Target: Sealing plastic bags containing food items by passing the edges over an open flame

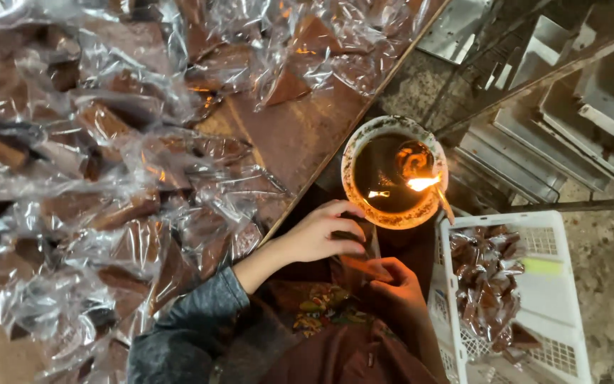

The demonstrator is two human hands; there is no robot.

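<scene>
My left hand (pixel 321 231) and my right hand (pixel 392 284) meet over my lap, both gripping one brown piece in clear plastic wrap (pixel 364 264). The left hand pinches the wrap from above, and the right holds it from below. Just beyond them stands a round bowl (pixel 353 146) with a small flame (pixel 421 183) burning at its right side. The flame is a short way from the wrap, not touching it.
A wooden table (pixel 300 135) on the left is covered with many brown pieces in loose clear wrappers (pixel 108 163). A white plastic crate (pixel 556 299) at my right holds several wrapped pieces. Stacked metal trays (pixel 570 107) lie at the upper right.
</scene>
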